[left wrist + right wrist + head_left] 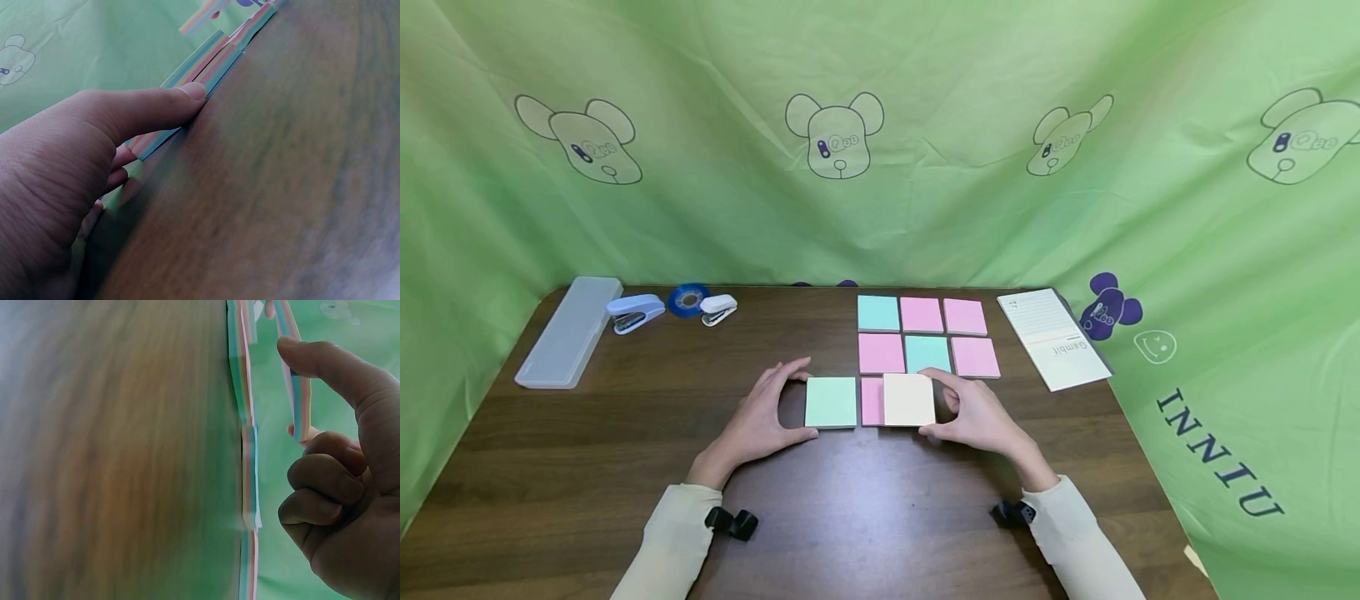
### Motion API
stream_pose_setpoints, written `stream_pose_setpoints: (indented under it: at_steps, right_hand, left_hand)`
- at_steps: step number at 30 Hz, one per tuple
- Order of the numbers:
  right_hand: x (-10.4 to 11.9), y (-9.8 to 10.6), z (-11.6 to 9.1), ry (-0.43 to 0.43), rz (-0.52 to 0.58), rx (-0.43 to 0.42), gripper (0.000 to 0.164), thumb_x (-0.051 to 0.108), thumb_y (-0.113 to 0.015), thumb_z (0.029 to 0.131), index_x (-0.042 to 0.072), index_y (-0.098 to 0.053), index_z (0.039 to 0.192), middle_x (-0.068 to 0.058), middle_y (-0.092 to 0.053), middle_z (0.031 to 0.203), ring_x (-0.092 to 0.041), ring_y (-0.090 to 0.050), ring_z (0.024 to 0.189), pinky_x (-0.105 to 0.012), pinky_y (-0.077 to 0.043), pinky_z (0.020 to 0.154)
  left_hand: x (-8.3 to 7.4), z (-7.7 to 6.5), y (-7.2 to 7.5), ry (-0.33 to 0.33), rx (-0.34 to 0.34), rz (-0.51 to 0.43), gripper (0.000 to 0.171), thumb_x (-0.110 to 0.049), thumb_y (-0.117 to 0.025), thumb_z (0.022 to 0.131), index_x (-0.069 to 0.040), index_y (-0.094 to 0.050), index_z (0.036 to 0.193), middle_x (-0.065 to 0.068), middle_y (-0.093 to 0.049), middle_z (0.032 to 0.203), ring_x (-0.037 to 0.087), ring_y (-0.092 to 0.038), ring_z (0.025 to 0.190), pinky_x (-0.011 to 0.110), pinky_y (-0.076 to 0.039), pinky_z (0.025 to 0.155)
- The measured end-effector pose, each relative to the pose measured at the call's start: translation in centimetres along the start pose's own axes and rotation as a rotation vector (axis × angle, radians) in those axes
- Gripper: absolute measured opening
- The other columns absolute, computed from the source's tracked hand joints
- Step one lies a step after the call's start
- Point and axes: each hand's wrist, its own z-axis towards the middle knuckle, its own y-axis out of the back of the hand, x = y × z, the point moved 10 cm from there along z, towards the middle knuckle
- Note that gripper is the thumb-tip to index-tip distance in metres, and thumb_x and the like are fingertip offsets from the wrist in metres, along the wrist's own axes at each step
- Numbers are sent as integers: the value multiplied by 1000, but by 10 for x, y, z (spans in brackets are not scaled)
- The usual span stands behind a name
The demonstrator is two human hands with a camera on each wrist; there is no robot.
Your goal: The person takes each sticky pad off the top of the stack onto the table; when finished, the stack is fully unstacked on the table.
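Observation:
My left hand (pixel 756 417) holds a mint-green sticky note pad (pixel 831 402) on the table, thumb by its front left corner and fingers towards the back. In the left wrist view the thumb lies against the striped edge of the pad (pixel 159 139). My right hand (pixel 973 412) pinches a cream-topped sticky note pad (pixel 909 400) between thumb and a finger. Seen from the right wrist, this pad (pixel 302 403) is lifted off the table, its other fingers curled below. Under it a pink sticky note pad (pixel 872 402) is partly covered, right of the mint pad.
Behind my hands lie two rows of pink and turquoise sticky note pads (pixel 921 315). A notepad (pixel 1054 340) is at the right. Back left are a translucent case (pixel 571 333), a blue stapler (pixel 637 312), blue tape (pixel 686 300) and a small white stapler (pixel 718 308).

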Motion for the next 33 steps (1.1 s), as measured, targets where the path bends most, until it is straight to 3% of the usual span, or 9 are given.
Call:
stream_pose_setpoints:
  at_steps: [20,33]
  right_hand:
    - [-41,17,-21,-47,-15,29,80,24,-102,80,10,-66,149,15,-34,68,-1,-28,62,-23,-27,61]
    - [-45,14,-20,-80,-125,61,84,32,-102,79,8,-66,150,15,-36,66,0,-27,60,-22,-22,57]
  left_hand:
    - [0,-2,0,-10,-10,10,112,-27,-103,79,-18,-39,171,6,-64,148,45,-31,163,90,-29,117]
    - [1,-1,0,-1,-1,-1,113,-26,-104,79,-18,-39,171,6,-64,148,41,-32,163,83,-30,124]
